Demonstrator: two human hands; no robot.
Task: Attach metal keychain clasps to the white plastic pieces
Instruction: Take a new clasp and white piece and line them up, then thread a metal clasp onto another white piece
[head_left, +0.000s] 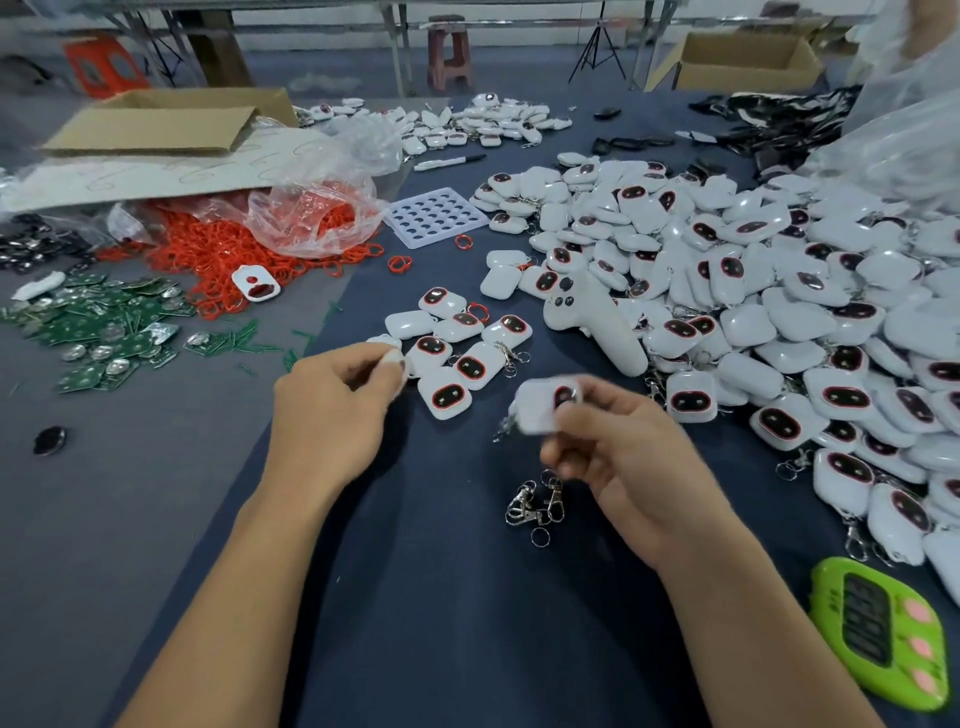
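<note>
White plastic piece (540, 413), blurred, is pinched in the right hand (618, 457) above loose metal clasps (535, 506) on the dark cloth (441, 597). Left hand (332, 410) curls beside a small cluster of pieces (457, 358); whether it grips one is unclear.

White, red and green parts on a dark navy cloth (441, 623).
White plastic pieces (753, 312), each with a black oval ringed in red, at 2 o'clock; orange-red rings (218, 249) at 10; green circuit boards (104, 322) at 9; silver clasps (535, 501) at centre; lime-green timer (878, 631) with pink buttons at 4.
</note>
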